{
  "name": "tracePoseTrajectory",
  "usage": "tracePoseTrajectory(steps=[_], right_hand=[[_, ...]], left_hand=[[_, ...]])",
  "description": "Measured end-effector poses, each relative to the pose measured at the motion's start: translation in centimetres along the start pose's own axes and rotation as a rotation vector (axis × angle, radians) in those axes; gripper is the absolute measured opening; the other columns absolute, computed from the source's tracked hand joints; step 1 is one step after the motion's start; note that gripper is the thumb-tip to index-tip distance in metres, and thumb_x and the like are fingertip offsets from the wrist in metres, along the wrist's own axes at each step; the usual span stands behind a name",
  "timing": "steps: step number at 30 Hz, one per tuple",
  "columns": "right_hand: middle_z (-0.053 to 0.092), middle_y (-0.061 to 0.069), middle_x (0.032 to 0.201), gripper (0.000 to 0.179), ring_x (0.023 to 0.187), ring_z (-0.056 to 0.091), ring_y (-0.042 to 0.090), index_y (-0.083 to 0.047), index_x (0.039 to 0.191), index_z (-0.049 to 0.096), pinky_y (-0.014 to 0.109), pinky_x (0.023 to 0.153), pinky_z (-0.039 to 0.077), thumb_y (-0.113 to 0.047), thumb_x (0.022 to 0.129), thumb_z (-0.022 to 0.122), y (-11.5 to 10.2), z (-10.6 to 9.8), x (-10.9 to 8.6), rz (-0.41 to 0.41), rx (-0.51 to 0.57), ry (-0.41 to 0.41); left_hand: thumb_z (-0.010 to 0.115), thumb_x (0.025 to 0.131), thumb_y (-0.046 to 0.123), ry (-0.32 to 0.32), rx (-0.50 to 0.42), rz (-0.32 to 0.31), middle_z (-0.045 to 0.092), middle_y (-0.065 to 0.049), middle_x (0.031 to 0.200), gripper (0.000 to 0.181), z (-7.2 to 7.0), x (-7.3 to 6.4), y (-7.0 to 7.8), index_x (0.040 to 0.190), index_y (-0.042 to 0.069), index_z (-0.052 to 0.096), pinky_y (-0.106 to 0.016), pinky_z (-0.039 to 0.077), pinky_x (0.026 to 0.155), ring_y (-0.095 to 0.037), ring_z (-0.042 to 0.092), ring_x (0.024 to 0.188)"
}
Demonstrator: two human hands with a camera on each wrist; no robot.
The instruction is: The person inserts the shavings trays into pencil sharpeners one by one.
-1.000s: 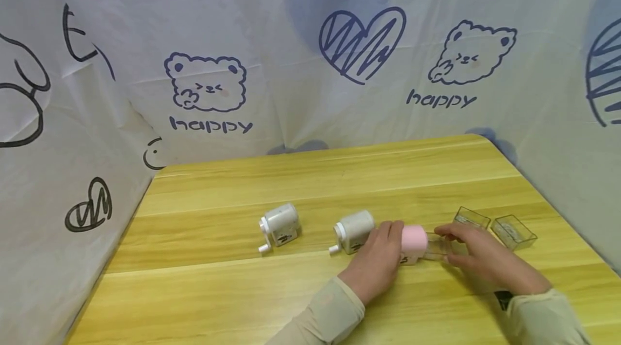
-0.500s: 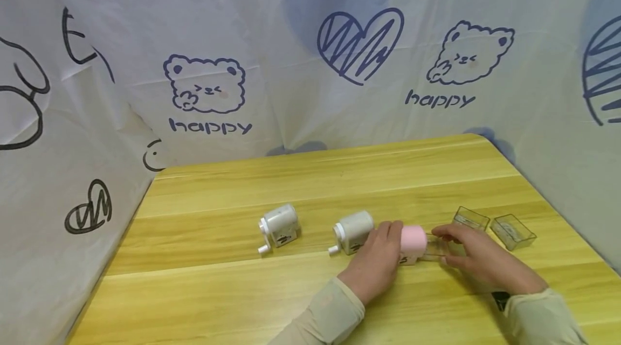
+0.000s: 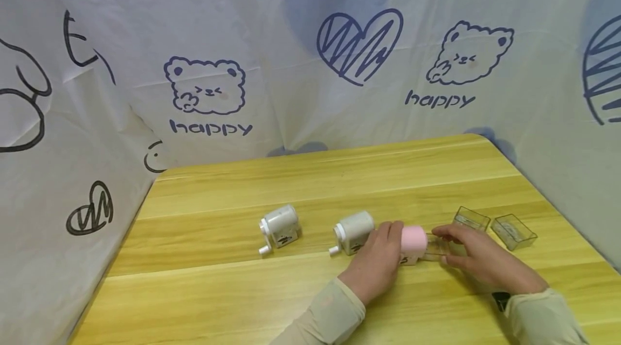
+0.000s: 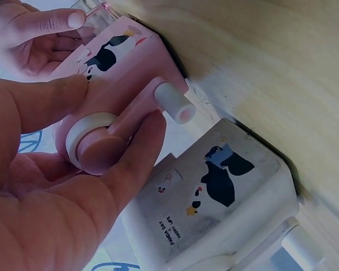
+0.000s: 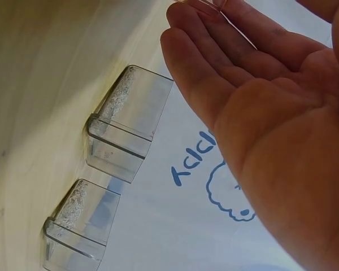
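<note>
A pink crank pencil sharpener (image 3: 414, 241) stands on the table, held by my left hand (image 3: 372, 262). In the left wrist view, the thumb lies on its printed side (image 4: 116, 53) and the other fingers wrap round the crank end (image 4: 104, 147). On its right, a clear shavings drawer (image 3: 436, 248) sticks partway out of the body. My right hand (image 3: 487, 259) pinches the drawer's outer end between thumb and fingers. A grey sharpener (image 3: 356, 230) with a white crank stands just left of the pink one, also seen close up in the left wrist view.
Another grey sharpener (image 3: 281, 225) stands farther left. Two clear drawers (image 3: 471, 218) with shavings in them lie at the right, beyond my right hand; the right wrist view shows the nearer drawer (image 5: 121, 124). White cloth (image 3: 291, 64) with drawings hangs behind the table.
My right hand has shifted very slightly left, closer to the pink sharpener, with its fingers still on the drawer. The left hand and the grey sharpeners stay in place.
</note>
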State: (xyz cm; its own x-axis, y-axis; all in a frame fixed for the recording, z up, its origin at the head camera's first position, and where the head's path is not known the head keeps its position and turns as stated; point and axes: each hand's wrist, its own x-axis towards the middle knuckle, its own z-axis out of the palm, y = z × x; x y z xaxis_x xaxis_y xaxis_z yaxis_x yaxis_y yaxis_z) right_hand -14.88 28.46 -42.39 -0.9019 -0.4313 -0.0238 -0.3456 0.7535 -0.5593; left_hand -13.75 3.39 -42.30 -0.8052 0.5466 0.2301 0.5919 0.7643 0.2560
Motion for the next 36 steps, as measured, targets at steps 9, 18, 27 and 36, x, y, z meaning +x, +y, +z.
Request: tracePoseTrajectory(steps=[9,18,27,36], right_hand=[[0.064,0.023,0.132,0.054,0.116,0.062,0.044,0.005,0.137,0.06,0.06,0.093,0.053,-0.016,0.091,0.079,-0.06,0.04,0.17,-0.016,0.007,-0.005],[0.062,0.024,0.134,0.055,0.118,0.061,0.046,0.005,0.138,0.058,0.06,0.094,0.053,-0.018,0.092,0.079,-0.08,0.21,0.43,-0.014,0.038,-0.028],[0.062,0.021,0.136,0.054,0.121,0.061,0.045,0.001,0.139,0.058,0.06,0.096,0.052,-0.02,0.093,0.077,-0.41,0.41,0.25,-0.024,0.054,-0.013],[0.062,0.02,0.136,0.052,0.122,0.06,0.044,0.0,0.139,0.058,0.06,0.097,0.051,-0.019,0.094,0.077,-0.46,0.37,0.22,-0.031,0.063,-0.016]], left_hand=[[0.066,0.099,0.005,0.011,0.006,0.011,0.062,-0.011,0.124,0.041,-0.07,0.05,-0.04,0.136,0.002,0.05,-0.023,0.054,0.094,-0.02,0.065,0.108],[0.067,0.099,0.006,0.027,0.021,0.018,0.063,-0.01,0.122,0.041,0.06,0.07,-0.13,0.135,0.002,0.05,-0.022,0.055,0.091,-0.019,0.065,0.106],[0.069,0.098,0.007,0.018,0.011,0.006,0.064,-0.01,0.12,0.041,-0.09,0.04,-0.07,0.135,0.003,0.052,-0.023,0.055,0.09,-0.018,0.066,0.104],[0.07,0.097,0.007,0.036,0.021,0.024,0.064,-0.01,0.117,0.041,-0.24,0.04,-0.1,0.133,0.002,0.052,-0.023,0.056,0.087,-0.018,0.066,0.1]])
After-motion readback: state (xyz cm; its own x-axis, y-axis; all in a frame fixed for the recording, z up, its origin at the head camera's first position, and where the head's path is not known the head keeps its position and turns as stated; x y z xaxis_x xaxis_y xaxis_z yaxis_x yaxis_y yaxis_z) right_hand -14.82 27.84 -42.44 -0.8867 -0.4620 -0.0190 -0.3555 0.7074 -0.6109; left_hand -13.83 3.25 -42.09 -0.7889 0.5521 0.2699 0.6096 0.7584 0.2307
